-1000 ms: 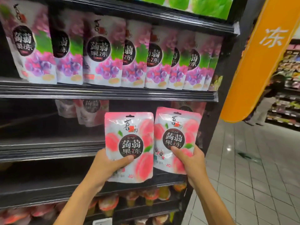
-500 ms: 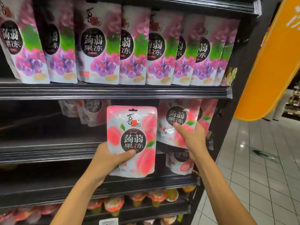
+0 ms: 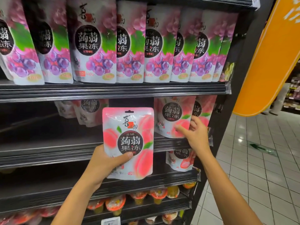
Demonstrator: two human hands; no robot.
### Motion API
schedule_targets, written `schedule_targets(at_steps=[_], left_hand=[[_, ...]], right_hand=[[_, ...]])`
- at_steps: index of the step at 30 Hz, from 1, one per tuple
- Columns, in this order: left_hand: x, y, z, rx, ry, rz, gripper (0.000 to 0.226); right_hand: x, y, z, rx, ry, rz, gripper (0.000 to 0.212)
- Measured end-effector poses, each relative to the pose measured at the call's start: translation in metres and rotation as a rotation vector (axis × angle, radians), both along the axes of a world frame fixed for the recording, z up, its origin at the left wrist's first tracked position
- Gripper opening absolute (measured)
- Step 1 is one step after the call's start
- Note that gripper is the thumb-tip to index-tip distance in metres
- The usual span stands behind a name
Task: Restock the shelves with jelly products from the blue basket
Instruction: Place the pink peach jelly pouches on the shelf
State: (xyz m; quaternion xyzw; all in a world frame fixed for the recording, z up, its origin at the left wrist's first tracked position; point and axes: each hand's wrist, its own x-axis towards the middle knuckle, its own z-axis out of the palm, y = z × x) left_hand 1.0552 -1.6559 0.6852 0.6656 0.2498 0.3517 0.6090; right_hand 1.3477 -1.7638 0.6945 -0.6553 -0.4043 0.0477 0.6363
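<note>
My left hand (image 3: 107,161) grips a pink peach jelly pouch (image 3: 129,137) by its lower left corner and holds it upright in front of the middle shelf (image 3: 48,148). My right hand (image 3: 196,135) holds a second peach pouch (image 3: 172,117) by its lower right edge, thumb on its front; this pouch stands on the right end of that shelf, beside another peach pouch (image 3: 204,109). The blue basket is out of view.
A row of purple grape jelly pouches (image 3: 95,46) fills the shelf above. A few pale pouches (image 3: 84,111) sit deep on the middle shelf's left. One peach pouch (image 3: 181,159) stands on the shelf below, jelly cups (image 3: 115,203) lower. An orange sign (image 3: 267,62) and tiled aisle lie right.
My right hand has carried its peach pouch up and back onto the right end of the middle shelf. My left hand keeps its pouch at about the same spot.
</note>
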Motion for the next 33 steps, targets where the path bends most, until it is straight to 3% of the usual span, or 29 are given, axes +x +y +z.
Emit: schedule_targets(at_steps=[6,16,21,23,25,27,33], left_hand=[[0.000,0.000,0.000,0.004,-0.006,-0.009,0.049],[0.016,0.001,0.012,0.032,0.007,0.009,0.041],[0.030,0.001,0.014,0.013,-0.011,-0.024,0.038],[0.036,-0.001,0.015,0.009,-0.023,-0.057,0.036],[0.043,-0.003,0.016,0.020,-0.039,-0.078,0.035],[0.051,-0.005,0.019,0.057,-0.045,-0.037,0.042],[0.064,-0.017,0.027,0.231,-0.087,0.334,0.063]], right_hand=[[0.001,-0.019,-0.012,-0.076,-0.190,-0.217,0.035],[0.003,-0.016,-0.007,-0.083,-0.176,-0.274,0.035],[-0.024,-0.027,-0.002,0.099,-0.190,-0.398,0.023],[-0.046,-0.031,0.002,0.092,-0.097,-0.206,0.014],[-0.072,-0.030,0.003,-0.084,0.073,0.180,0.017],[-0.089,-0.026,0.000,-0.161,0.241,0.428,0.019],[-0.091,-0.015,0.016,0.006,0.287,0.388,0.025]])
